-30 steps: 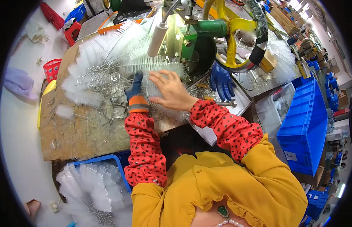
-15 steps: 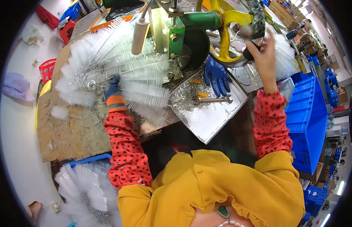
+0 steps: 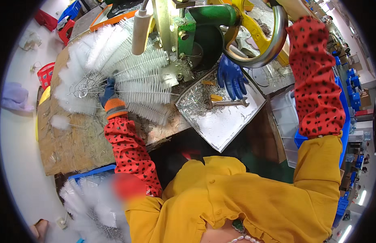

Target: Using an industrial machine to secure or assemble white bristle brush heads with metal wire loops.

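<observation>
My left hand (image 3: pixel 108 92), in a blue glove with an orange cuff, is closed around the twisted-wire stem of a white bristle brush (image 3: pixel 142 93). That brush's far end reaches toward the foot of a green hand press (image 3: pixel 187 34). Wire loops of several brushes stick out left of the glove. At the top edge, my bare right hand (image 3: pixel 292 9) is partly cut off beside the steel rim of the press's handwheel (image 3: pixel 281 34); its fingers are hidden. The wheel has yellow spokes.
Below the press, a white tray (image 3: pixel 215 133) holds metal scraps, a wrench (image 3: pixel 228 103) and a blue glove (image 3: pixel 231 79). More white brushes (image 3: pixel 88 202) fill a blue bin at lower left. A grey bin (image 3: pixel 285 121) and a blue bin stand at right.
My right arm has swung up and to the right, and the handwheel has turned. My left hand has shifted slightly left, still among the brushes.
</observation>
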Tool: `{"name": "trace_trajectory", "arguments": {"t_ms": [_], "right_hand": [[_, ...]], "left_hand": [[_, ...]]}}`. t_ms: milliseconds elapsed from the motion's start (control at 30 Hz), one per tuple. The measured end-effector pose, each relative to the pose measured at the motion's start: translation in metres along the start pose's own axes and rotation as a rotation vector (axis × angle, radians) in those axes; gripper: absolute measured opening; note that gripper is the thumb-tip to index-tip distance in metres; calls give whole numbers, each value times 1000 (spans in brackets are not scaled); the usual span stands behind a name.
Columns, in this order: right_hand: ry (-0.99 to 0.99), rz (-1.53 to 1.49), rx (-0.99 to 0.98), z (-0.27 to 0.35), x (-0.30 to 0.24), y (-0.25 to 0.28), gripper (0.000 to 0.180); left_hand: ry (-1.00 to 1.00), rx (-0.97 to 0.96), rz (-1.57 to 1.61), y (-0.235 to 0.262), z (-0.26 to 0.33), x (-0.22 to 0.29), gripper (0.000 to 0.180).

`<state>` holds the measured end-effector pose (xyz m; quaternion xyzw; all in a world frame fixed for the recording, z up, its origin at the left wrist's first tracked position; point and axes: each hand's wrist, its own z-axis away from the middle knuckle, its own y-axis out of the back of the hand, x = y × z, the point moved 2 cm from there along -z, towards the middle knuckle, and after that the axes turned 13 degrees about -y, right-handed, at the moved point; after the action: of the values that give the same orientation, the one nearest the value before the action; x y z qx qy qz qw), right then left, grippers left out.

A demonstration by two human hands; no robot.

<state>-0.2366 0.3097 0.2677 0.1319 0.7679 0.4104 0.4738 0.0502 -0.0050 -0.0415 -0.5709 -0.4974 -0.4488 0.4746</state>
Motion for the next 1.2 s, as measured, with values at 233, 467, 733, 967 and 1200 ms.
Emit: {"name": "trace_trajectory", "arguments": {"t_ms": [233, 467, 733, 967, 1200], "right_hand": [[89, 99, 155, 1, 22, -6, 24], [-45, -723, 581, 127, 138, -149, 43], [20, -488, 202, 82, 47, -49, 36], [275, 212, 99, -6, 10, -5, 19], [755, 612, 49, -44, 1, -47, 16]], "left_hand": [[45, 11, 7, 14, -6, -3, 61], [111, 17, 89, 4, -7, -10, 61], [199, 45, 204, 1, -18, -14, 60], [239, 32, 243, -39, -9, -9, 60], [279, 71, 233, 2, -15, -22, 60]]}}
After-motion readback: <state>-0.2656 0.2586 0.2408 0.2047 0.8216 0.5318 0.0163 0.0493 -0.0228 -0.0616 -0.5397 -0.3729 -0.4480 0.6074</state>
